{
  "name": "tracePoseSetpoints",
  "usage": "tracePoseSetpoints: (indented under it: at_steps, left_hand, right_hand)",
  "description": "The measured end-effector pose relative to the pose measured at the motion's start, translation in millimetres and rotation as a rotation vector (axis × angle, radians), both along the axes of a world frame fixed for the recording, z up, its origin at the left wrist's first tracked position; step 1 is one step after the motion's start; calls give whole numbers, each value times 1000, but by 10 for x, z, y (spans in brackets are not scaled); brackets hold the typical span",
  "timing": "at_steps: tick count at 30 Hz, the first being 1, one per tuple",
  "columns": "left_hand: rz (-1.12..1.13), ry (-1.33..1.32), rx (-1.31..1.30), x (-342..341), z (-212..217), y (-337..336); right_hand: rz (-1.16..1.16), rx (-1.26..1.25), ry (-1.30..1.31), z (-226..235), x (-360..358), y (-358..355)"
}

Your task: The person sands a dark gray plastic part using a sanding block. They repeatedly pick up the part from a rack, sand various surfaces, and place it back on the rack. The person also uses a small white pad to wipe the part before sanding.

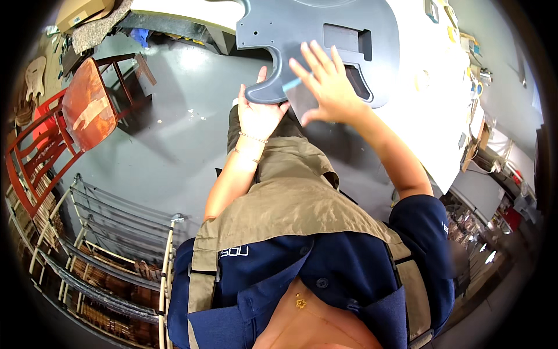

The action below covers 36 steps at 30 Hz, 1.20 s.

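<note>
A grey electric guitar body [290,35] with cut-out cavities lies on the white tabletop, one horn reaching past the table's near edge. My left hand [258,116] cups that horn from below, fingers extending on its far left side and thumb to the right. Over the lower part of the body, my right hand [331,90] is spread flat with its fingers apart. Beside its palm and thumb a thin grey sheet [301,102] with a light blue edge hangs at the body's rim. Whether the right palm touches the sheet or the body, I cannot tell.
The white table [424,116] stretches off to the right, with tools and small items along its far edge. At left stands a worn red wooden chair [90,104]. A metal rack [110,256] holding wooden pieces is close by at the lower left.
</note>
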<state>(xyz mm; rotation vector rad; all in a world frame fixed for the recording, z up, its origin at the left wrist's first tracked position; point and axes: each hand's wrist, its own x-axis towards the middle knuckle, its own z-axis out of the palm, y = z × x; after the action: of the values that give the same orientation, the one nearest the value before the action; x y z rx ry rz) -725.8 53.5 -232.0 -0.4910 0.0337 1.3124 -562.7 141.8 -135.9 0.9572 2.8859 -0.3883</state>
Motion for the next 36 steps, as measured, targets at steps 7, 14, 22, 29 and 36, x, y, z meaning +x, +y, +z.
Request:
tracePoseSetpoints:
  at_steps: [7, 14, 22, 29, 36]
  left_hand:
    - [-27, -26, 64, -33, -172, -29]
    - [-49, -92, 49, -55, -102, 6]
    - [-54, -167, -70, -71, -41, 22]
    - [-163, -134, -2, -74, 87, 11]
    - [-155, -121, -40, -64, 26, 10]
  right_hand:
    - [-34, 32, 280, -192, 25, -76]
    - [55, 83, 335, -358, 169, -89]
    - [-130, -175, 487, -72, 138, 174]
    - [-284, 179, 416, -210, 13, 686]
    - [-229, 119, 9, -90, -168, -81]
